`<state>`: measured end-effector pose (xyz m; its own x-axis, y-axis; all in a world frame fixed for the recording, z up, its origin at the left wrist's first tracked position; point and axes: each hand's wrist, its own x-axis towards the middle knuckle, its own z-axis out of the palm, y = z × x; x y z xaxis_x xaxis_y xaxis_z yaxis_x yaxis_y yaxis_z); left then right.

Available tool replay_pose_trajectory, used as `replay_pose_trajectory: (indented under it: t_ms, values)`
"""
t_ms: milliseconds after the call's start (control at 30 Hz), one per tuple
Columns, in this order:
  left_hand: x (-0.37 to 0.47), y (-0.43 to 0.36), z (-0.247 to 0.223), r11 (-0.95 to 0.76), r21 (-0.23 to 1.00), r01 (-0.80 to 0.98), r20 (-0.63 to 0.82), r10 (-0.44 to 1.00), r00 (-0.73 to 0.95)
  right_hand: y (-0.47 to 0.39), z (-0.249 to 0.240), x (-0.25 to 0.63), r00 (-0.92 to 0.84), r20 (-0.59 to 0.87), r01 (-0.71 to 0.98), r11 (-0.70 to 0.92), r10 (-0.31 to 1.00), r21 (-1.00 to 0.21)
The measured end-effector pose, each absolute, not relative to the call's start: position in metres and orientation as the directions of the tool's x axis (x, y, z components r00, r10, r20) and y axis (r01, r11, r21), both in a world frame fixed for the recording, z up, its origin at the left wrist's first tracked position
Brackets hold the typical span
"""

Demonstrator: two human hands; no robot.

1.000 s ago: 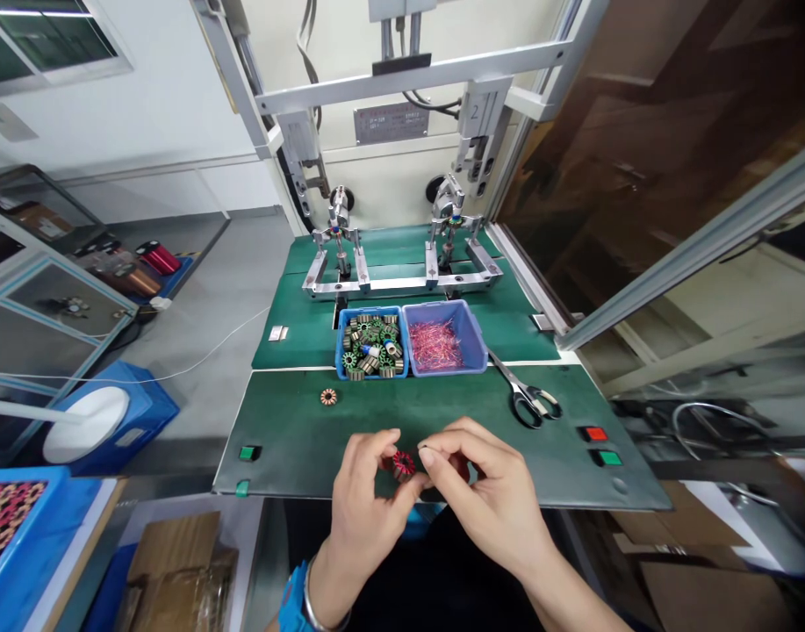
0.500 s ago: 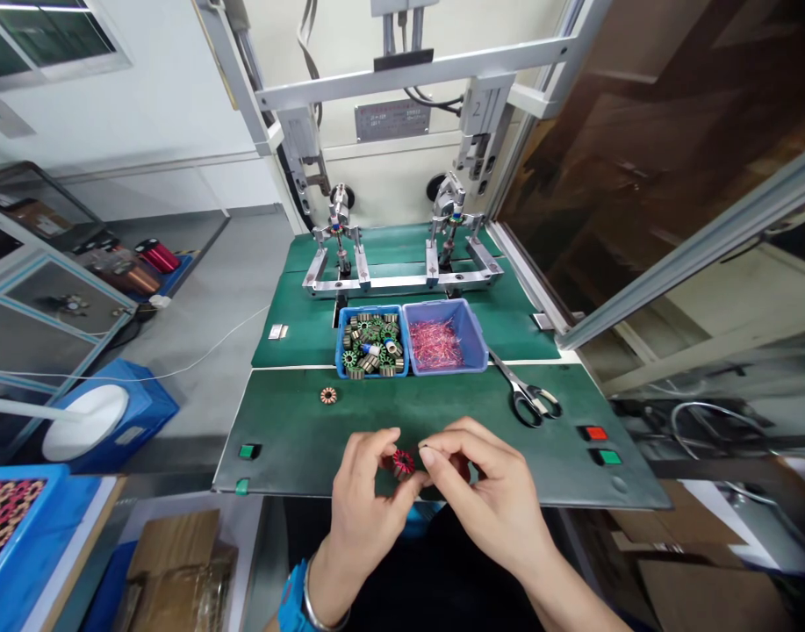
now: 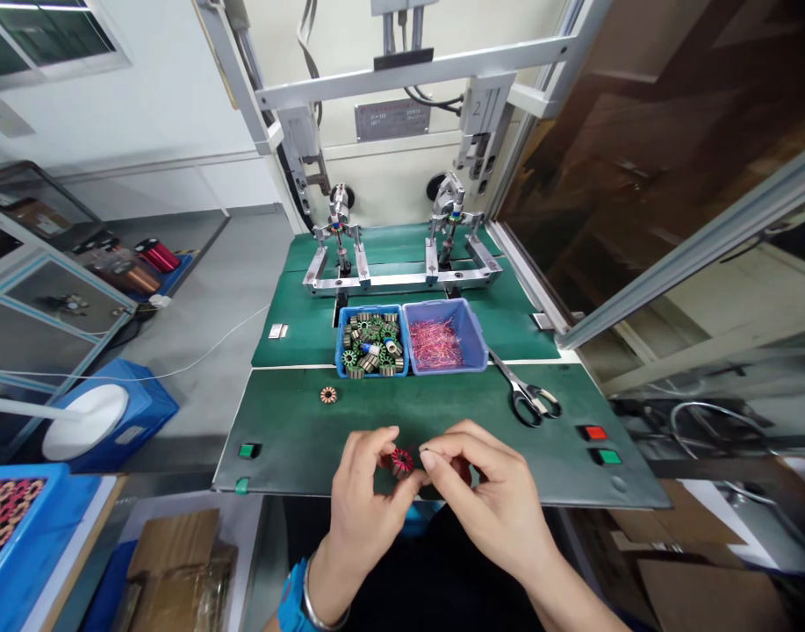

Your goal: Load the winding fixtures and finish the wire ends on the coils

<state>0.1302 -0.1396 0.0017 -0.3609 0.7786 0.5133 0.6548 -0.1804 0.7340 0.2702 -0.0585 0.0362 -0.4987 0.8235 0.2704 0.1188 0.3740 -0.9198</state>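
Between the thumb and fingers of my left hand [image 3: 370,491] is a small motor stator wound with red wire [image 3: 401,462], held over the front of the green work table [image 3: 297,452]. My right hand [image 3: 485,491] is closed in a pinch just right of the stator. Whatever sits between its thumb and forefinger is too small to make out. A copper-coloured wound stator [image 3: 328,395] lies on the table, ahead and left of my hands. Scissors [image 3: 526,393] with black handles rest to the right.
Behind my hands stand a blue bin [image 3: 340,362] of green stator cores and a purple bin [image 3: 473,338] of red wire scraps. A metal winding fixture [image 3: 402,283] spans the table behind them. Red [image 3: 595,433] and green [image 3: 608,457] buttons sit at the right edge.
The stator and my left fingers have shifted very slightly left. My right hand keeps its pinch in almost the same place.
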Motion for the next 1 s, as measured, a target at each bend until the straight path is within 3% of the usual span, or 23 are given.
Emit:
replay_pose_trajectory:
  t_ms: [1000]
  values:
    - [0.1317,-0.1390,0.0044,-0.168,0.736,0.656,0.510,0.775,-0.373,-0.0575,0.0338,0.2716,-0.494,0.249,0.138,0.358,0.833,-0.923]
